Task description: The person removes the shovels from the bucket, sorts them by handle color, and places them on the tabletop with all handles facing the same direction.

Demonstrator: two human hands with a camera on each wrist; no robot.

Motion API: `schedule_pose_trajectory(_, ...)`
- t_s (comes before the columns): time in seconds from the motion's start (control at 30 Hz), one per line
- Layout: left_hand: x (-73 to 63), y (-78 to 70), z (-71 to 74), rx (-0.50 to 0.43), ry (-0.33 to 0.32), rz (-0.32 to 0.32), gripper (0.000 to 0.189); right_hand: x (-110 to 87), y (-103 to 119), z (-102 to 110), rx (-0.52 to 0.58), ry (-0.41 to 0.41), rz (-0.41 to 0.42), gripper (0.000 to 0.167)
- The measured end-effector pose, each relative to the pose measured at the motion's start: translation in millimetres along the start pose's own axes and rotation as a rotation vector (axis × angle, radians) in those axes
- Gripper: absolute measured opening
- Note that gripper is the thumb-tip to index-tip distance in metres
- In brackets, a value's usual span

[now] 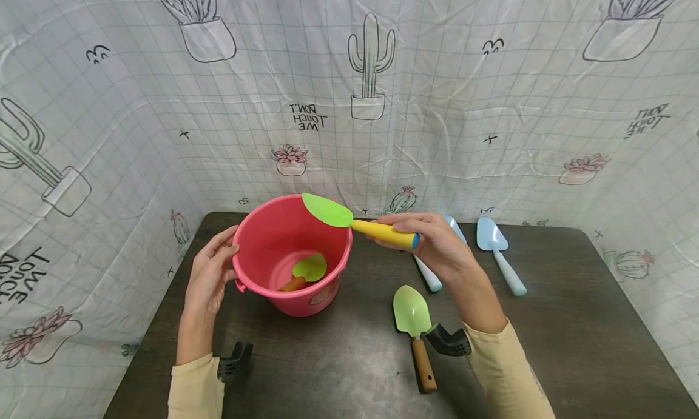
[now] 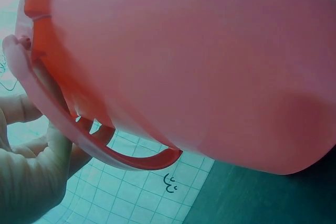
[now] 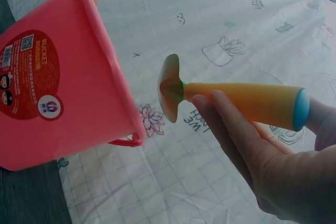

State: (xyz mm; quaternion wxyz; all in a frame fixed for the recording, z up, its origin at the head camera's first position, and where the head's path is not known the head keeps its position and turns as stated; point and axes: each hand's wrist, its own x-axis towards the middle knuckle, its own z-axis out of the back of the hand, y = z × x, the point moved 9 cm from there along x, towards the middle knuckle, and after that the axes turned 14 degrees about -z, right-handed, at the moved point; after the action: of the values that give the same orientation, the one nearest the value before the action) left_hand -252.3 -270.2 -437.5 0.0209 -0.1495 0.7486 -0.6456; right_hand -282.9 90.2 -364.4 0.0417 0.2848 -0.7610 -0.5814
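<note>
We've got a bucket (image 1: 273, 237) standing on the dark table (image 1: 338, 370): pinkish-red plastic, smooth, round-mouthed, tapering to the base, w/ an oval printed label (image 3: 34, 90) on its wall. Our L hand (image 1: 207, 276) is clamped on its rim, fingers curled over the edge, next to the curved plastic bail (image 2: 50, 108). Our R hand (image 1: 437, 243) pinches the yellow-handled trowel (image 1: 341, 216) by its handle, thumb & fingers together on it. That one's a rounded handle w/ blue end cap and a leaf-shaped, bright green blade, held up by the bucket's mouth; head view has the blade overlapping the rim.

Inside the bucket lies a small trowel (image 1: 309, 267), yellow-green rounded blade, orange-brown handle. On the table: a wood-handled trowel (image 1: 412, 313), glossy lt-green pointed blade; right of it, a blue trowel (image 1: 498, 249), broad shiny blade, pale slim handle. Cloth (image 1: 437, 152) behind is thin & creased, grid-lined w/ cactus drawings.

Hard to see: a second blue trowel (image 1: 430, 276) is mostly blocked by our R hand; the small trowel's handle end is partly cut by the bucket's near rim. R wrist view gets the held blade nearly edge-on, and label text is mostly too small to read. L wrist view crops the bucket, base corner in shadow.
</note>
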Motion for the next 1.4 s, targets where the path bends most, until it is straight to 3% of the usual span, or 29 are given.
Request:
schedule_pose_trajectory(0.4,1.2,-0.8,-1.9,0.012,0.010,-0.003,0.046,-14.7,7,12,0.050,0.067,0.062,0.033)
schedule_pose_trajectory(1.4,0.9,0.6,0.1,0.017,0.001,0.011,0.045,-40.4,2,43,0.115,0.050,0.071,0.040)
